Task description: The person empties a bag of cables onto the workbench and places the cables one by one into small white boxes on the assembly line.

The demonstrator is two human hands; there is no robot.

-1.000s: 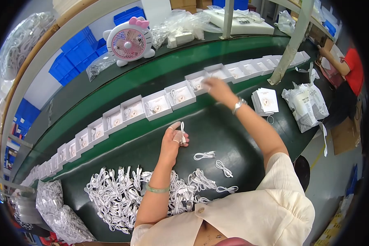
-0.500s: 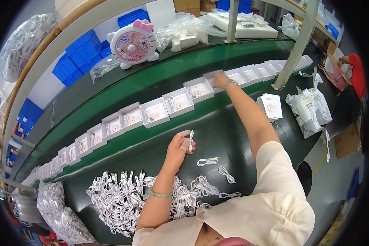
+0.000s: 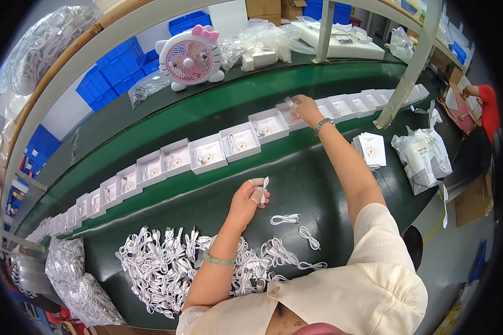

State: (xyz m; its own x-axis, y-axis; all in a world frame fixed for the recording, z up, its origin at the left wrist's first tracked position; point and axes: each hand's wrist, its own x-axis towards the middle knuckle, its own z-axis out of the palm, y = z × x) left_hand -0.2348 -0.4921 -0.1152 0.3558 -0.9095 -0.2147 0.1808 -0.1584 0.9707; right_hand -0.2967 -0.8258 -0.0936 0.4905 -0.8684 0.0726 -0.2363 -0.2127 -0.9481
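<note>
My left hand (image 3: 249, 200) is closed around a coiled white USB cable (image 3: 265, 188), held above the dark green table. My right hand (image 3: 307, 111) reaches out to an open white box (image 3: 285, 114) in the long row. Its fingers are pinched at a pale, see-through thing (image 3: 290, 104) at the box's far edge, too blurred to name. To its left, an open box (image 3: 269, 126) contains a cable and a printed card. Below my left hand lie two loose coiled cables, one (image 3: 285, 219) nearer and one (image 3: 309, 238) farther right.
A big heap of white cables (image 3: 156, 268) covers the table's near left, beside a plastic bag of cables (image 3: 72, 273). Printed cards (image 3: 371, 149) are stacked at right, near a white plastic bag (image 3: 422, 159). A post (image 3: 408, 72) rises by the belt. A pink-and-white fan (image 3: 189, 60) stands behind; a person in red (image 3: 486, 106) is at far right.
My right hand has lifted slightly out of the box, and a pale, see-through thing now shows at its fingers. My left hand keeps its cable. The view has shifted a little.
</note>
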